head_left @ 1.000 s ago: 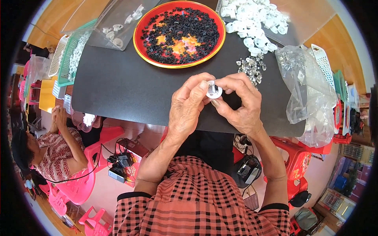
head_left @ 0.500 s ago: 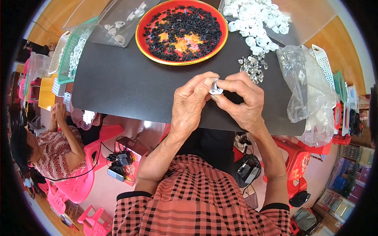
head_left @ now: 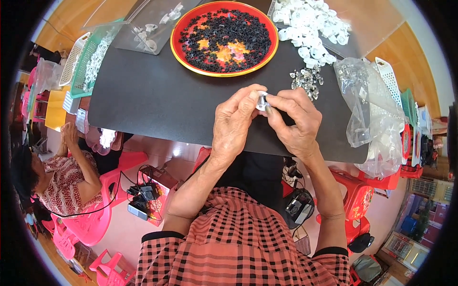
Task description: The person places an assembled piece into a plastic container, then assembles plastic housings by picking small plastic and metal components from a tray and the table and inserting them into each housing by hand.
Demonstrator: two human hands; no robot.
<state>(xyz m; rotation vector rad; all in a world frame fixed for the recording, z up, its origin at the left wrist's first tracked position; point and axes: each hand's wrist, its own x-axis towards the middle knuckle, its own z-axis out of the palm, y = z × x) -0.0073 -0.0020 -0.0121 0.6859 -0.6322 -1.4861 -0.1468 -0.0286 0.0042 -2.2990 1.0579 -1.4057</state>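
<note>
A small white plastic piece (head_left: 262, 102) with a shiny clear-grey middle is held up over the near part of the dark table (head_left: 157, 102). My left hand (head_left: 230, 126) pinches it from the left between thumb and fingers. From the other side, the thumb and index finger of my right hand (head_left: 298, 121) close on its right edge; whether they also hold a tiny part is hidden. Just beyond my right hand lies a small pile of clear, gem-like pieces (head_left: 307, 83). Behind it spreads a heap of similar white plastic pieces (head_left: 312, 35).
A red round tray (head_left: 224, 75) with a gold rim holds many tiny black parts. Clear bins (head_left: 167, 35) stand at the back, and a plastic bag (head_left: 355, 105) lies at right. Left are a green basket (head_left: 78, 78) and a seated person (head_left: 71, 176) on a pink chair.
The white piece has turned more upright between my fingertips. My right thumb has come up to its lower right edge. The whole view has shifted slightly.
</note>
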